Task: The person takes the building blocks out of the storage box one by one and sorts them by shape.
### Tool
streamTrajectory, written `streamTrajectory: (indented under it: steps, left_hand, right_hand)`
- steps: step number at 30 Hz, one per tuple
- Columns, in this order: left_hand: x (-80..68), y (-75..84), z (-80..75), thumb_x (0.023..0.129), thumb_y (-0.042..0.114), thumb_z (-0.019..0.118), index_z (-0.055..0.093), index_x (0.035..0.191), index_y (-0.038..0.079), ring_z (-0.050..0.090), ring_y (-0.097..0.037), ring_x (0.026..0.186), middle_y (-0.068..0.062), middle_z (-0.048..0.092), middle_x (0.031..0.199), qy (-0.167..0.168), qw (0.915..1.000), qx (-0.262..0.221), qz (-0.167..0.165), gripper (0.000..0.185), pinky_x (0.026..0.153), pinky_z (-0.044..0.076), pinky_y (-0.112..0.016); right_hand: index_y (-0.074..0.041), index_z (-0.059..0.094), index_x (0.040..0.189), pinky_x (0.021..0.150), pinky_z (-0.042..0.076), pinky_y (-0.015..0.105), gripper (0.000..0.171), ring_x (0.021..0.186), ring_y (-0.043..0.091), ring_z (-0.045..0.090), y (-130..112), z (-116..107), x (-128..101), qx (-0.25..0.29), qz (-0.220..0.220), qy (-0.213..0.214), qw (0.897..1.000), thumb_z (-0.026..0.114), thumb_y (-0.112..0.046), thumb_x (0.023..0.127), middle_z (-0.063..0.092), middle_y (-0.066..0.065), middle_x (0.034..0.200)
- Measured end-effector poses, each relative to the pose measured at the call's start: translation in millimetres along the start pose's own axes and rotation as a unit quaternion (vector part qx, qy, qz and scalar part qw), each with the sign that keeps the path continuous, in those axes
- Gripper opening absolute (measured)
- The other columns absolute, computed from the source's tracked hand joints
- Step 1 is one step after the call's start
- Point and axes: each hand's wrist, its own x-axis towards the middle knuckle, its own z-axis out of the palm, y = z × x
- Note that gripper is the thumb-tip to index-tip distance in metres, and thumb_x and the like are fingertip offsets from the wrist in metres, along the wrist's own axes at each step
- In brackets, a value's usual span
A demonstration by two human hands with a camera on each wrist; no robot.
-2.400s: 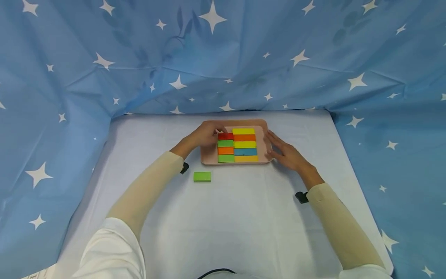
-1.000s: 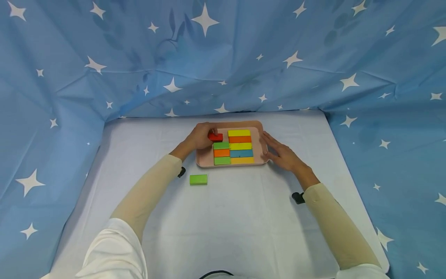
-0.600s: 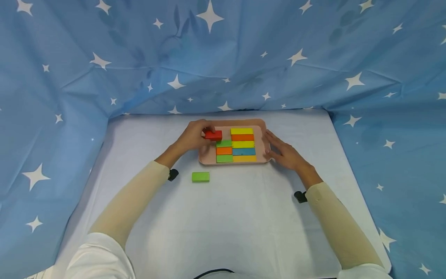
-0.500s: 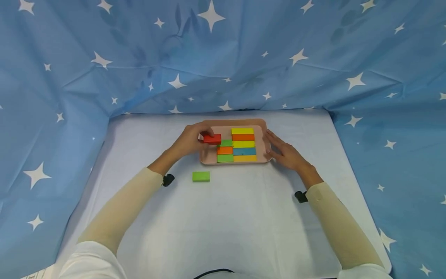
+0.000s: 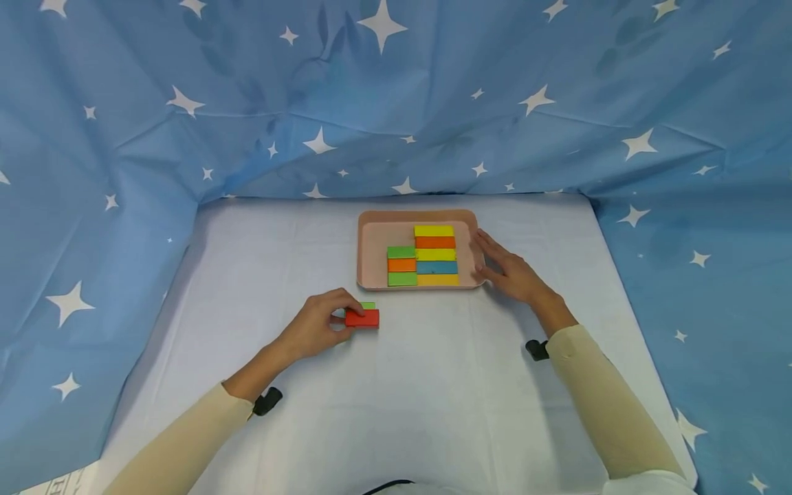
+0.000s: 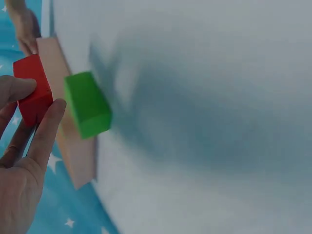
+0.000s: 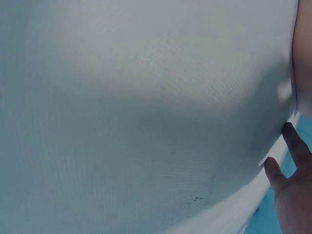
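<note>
My left hand (image 5: pixel 312 328) pinches a red block (image 5: pixel 363 318) between thumb and fingers, in front of the pink tray (image 5: pixel 373 237). In the head view the red block covers most of a bright green block (image 5: pixel 368 304) on the table. The left wrist view shows the red block (image 6: pixel 34 90) held apart from that green block (image 6: pixel 87 105). At the tray's right edge my right hand (image 5: pixel 513 275) rests with its fingers extended. Inside the tray lie two columns of blocks: green, orange (image 5: pixel 401 265) and green on the left; yellow, orange, blue (image 5: pixel 436 267) on the right.
A white cloth (image 5: pixel 427 392) covers the table. Blue star-printed fabric (image 5: pixel 396 103) hangs behind and along both sides. A dark cable (image 5: pixel 388 485) shows at the table's near edge.
My left hand has picked the red block off the top of the tray's left column and carried it toward me, over the loose green block. The right hand stays at the tray's edge.
</note>
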Motion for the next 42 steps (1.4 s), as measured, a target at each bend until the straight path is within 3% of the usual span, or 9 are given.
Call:
streamTrajectory:
  steps: [6, 13, 22, 29, 35, 42]
  left_hand:
    - [-21.9, -11.9, 22.7, 0.082, -0.007, 0.079, 0.073, 0.109, 0.017, 0.067, -0.014, 0.103, 0.006, 0.069, 0.113, -0.017, 0.9998, -0.003, -0.008, 0.036, 0.085, 0.061, -0.026]
    - [-29.6, -18.5, 31.9, 0.082, -0.007, 0.078, 0.075, 0.106, 0.014, 0.070, -0.017, 0.103, 0.004, 0.071, 0.111, 0.008, 0.9999, 0.009, -0.011, 0.032, 0.086, 0.062, -0.030]
    - [-28.7, -23.2, 33.2, 0.079, -0.008, 0.081, 0.074, 0.103, 0.015, 0.068, -0.012, 0.092, 0.006, 0.071, 0.104, 0.036, 0.9975, 0.060, 0.008, 0.034, 0.084, 0.061, -0.031]
    - [-27.0, -25.9, 34.7, 0.079, -0.007, 0.082, 0.074, 0.103, 0.015, 0.067, -0.012, 0.089, 0.005, 0.071, 0.103, 0.051, 0.9960, 0.072, 0.017, 0.034, 0.082, 0.060, -0.031]
    - [-30.9, -25.6, 35.3, 0.079, -0.007, 0.082, 0.073, 0.104, 0.017, 0.067, -0.011, 0.092, 0.008, 0.069, 0.105, 0.037, 0.9959, 0.082, 0.001, 0.035, 0.083, 0.060, -0.029]
    - [-25.1, -9.2, 14.1, 0.079, 0.008, 0.088, 0.074, 0.107, 0.017, 0.067, -0.015, 0.091, 0.006, 0.065, 0.110, 0.026, 0.9901, 0.138, 0.001, 0.034, 0.080, 0.060, -0.031]
  right_hand:
    - [-0.032, 0.011, 0.168, 0.120, 0.016, 0.075, 0.073, 0.160, 0.039, 0.018, -0.4, -1.6, -1.4, 0.008, 0.010, 0.006, 1.000, 0.049, -0.047, 0.108, 0.000, -0.014, 0.175]
    - [-0.033, 0.010, 0.168, 0.120, 0.017, 0.075, 0.073, 0.160, 0.040, 0.018, 0.1, -2.5, -1.3, 0.012, 0.010, 0.006, 1.000, 0.049, -0.046, 0.108, 0.000, -0.011, 0.176]
    - [-0.035, 0.009, 0.168, 0.122, 0.018, 0.072, 0.073, 0.161, 0.038, 0.017, 1.6, -5.6, -0.1, 0.012, 0.008, 0.010, 1.000, 0.050, -0.047, 0.108, 0.000, -0.014, 0.176]
    - [-0.035, 0.009, 0.168, 0.122, 0.018, 0.072, 0.073, 0.161, 0.038, 0.016, 2.3, -8.3, 0.1, 0.016, 0.001, 0.015, 1.000, 0.050, -0.045, 0.108, 0.001, -0.011, 0.176]
    - [-0.032, 0.010, 0.168, 0.121, 0.016, 0.075, 0.073, 0.160, 0.041, 0.018, 4.3, -2.6, -1.4, 0.022, -0.006, 0.008, 1.000, 0.051, -0.041, 0.108, 0.002, -0.011, 0.176]
    - [-0.033, 0.011, 0.168, 0.122, 0.017, 0.073, 0.073, 0.160, 0.038, 0.018, 0.3, 1.6, -2.0, 0.023, -0.004, 0.010, 1.000, 0.051, -0.044, 0.108, 0.001, -0.015, 0.175]
